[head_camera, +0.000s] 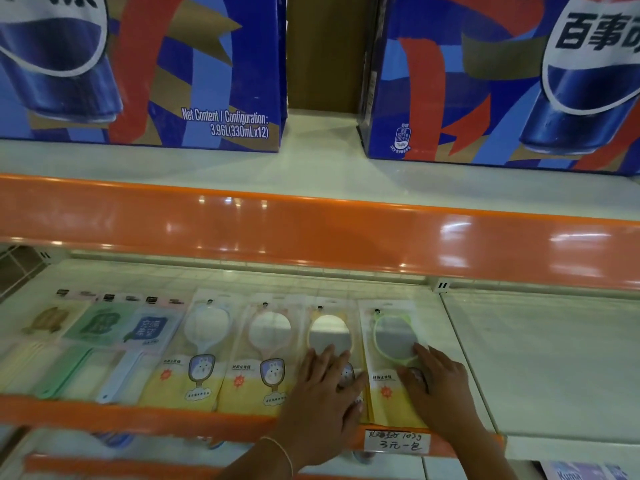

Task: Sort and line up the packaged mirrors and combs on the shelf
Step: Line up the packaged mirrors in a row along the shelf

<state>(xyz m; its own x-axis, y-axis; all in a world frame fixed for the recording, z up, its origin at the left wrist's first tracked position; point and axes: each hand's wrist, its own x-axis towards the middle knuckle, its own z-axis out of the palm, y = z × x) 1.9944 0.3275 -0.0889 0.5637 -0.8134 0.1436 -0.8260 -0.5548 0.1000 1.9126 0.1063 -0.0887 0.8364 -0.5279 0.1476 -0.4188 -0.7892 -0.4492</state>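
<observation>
A row of flat packages lies on the lower shelf (460,334). At the left are three packaged combs: tan (45,322), green (98,323) and blue (147,329). To their right lie four packaged hand mirrors: white-blue (206,329), pink (270,329), yellow (329,332) and green (393,336). My left hand (325,389) rests flat, fingers spread, on the lower half of the yellow mirror pack. My right hand (434,379) lies flat on the green mirror pack, covering its handle part. Neither hand grips anything.
An orange shelf lip (311,233) overhangs the row from above. Two large blue soda cartons (138,67) (502,81) stand on the upper shelf. A handwritten price label (396,441) sits on the orange front rail. Bare white shelf lies to the right of the mirrors.
</observation>
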